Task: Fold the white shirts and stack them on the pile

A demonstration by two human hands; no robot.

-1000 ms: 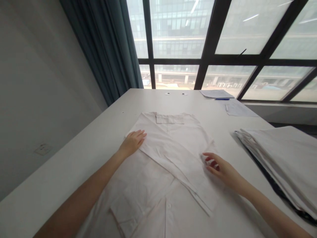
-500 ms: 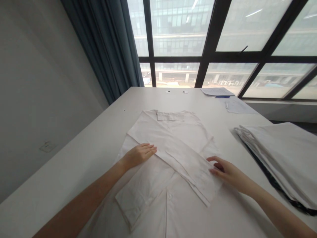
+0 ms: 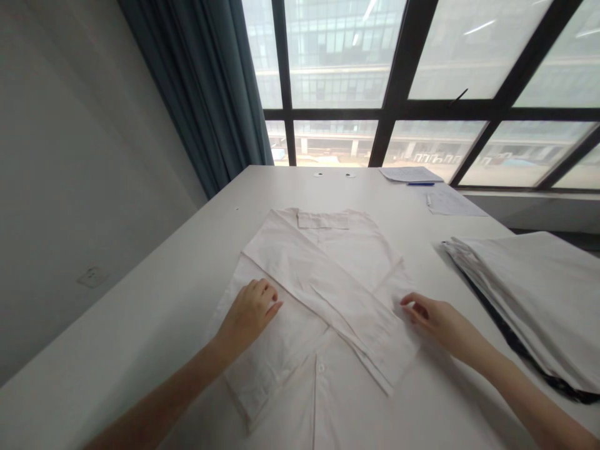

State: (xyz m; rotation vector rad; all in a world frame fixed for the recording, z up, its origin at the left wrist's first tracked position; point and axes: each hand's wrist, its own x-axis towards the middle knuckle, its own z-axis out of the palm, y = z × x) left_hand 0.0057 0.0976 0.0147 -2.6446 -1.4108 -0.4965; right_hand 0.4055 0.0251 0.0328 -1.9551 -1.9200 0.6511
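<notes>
A white button-up shirt [image 3: 342,281] lies on the white table with its collar toward the window. Both sleeves are folded in over its front and cross each other. My left hand [image 3: 250,312] hovers over the left part of the shirt, fingers loosely bent and thumb apart, with nothing in it. At the shirt's right side is my right hand [image 3: 429,319], its fingers curved and parted from the thumb, close to the folded sleeve. I cannot tell whether its fingertips touch the fabric. The shirt's lower part runs out of view at the bottom.
A stack of folded white cloth [image 3: 534,294] with a dark layer beneath sits at the table's right. Papers [image 3: 410,174] and a blue pen [image 3: 420,184] lie at the far right corner. Beyond the table [image 3: 300,187] are a window and a blue curtain [image 3: 206,94].
My left hand has lifted off the sleeve and drawn back to the left, its fingers now bent. My right hand has shifted slightly right. The shirt lies nearly the same.
</notes>
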